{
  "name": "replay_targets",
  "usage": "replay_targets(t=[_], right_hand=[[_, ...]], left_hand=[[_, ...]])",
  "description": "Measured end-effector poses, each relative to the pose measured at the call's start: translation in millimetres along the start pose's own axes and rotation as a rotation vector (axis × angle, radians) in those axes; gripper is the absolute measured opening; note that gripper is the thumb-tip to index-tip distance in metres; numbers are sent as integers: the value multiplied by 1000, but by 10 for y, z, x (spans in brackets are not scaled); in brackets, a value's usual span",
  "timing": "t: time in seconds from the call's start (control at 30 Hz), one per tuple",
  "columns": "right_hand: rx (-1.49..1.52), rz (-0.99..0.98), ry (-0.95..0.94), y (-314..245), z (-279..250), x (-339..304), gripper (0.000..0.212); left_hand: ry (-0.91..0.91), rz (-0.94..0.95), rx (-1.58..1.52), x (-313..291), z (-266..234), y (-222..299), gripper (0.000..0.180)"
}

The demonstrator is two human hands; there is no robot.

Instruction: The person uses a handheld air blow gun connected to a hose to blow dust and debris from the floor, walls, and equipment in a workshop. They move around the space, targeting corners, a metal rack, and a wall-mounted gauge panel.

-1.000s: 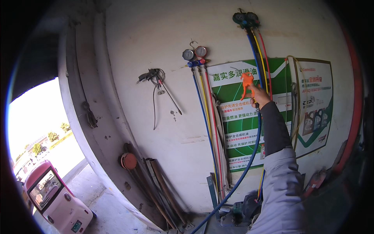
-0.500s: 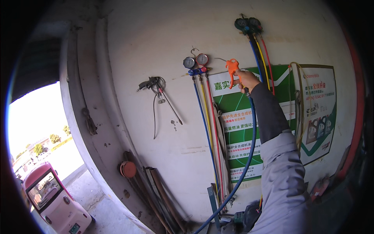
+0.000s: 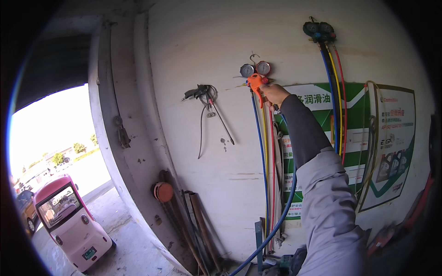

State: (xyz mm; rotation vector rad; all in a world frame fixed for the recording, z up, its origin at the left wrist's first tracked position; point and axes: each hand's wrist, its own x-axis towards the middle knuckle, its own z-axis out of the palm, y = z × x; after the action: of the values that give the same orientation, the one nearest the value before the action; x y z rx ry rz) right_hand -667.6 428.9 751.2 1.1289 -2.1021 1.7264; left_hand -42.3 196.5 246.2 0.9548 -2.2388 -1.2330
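Note:
My right hand (image 3: 276, 95) reaches up toward the wall, its fingers wrapped round an orange air blow gun (image 3: 256, 87). A blue air hose (image 3: 292, 193) runs from the gun's handle down toward the floor. From this view the gun overlaps a twin-gauge manifold set (image 3: 263, 68) that hangs on a hook; whether they touch I cannot tell. Blue, yellow and red hoses (image 3: 258, 133) drop from that set. To its left hangs a black spray gun (image 3: 201, 92) with a thin tube and a wand. My left hand is out of view.
A second gauge set (image 3: 319, 31) hangs higher at right, beside a green and white poster (image 3: 317, 99). Metal bars (image 3: 206, 230) lean on the wall near a round orange-brown object (image 3: 163, 191). A pink vehicle (image 3: 76, 225) stands outside the doorway on the left.
My right hand has carried the blow gun left, so it now overlaps the lower gauge set. The whole view has shifted, bringing more of the doorway and the pink vehicle into sight.

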Motion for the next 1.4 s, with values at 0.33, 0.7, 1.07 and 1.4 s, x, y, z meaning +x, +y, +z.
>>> replay_targets(t=[0.33,0.7,1.07,1.4], right_hand=[[285,134,-78,-7,656,277,34],[168,113,-115,176,1448,899,32],[311,89,128,278,436,485,27],[-78,279,21,201,-760,-656,41]], left_hand=[[108,-71,100,-95,-107,-267,52],[235,-63,149,-184,-205,-514,60],[145,-3,55,-49,-244,-308,54],[-129,61,-32,431,-120,-266,55]])
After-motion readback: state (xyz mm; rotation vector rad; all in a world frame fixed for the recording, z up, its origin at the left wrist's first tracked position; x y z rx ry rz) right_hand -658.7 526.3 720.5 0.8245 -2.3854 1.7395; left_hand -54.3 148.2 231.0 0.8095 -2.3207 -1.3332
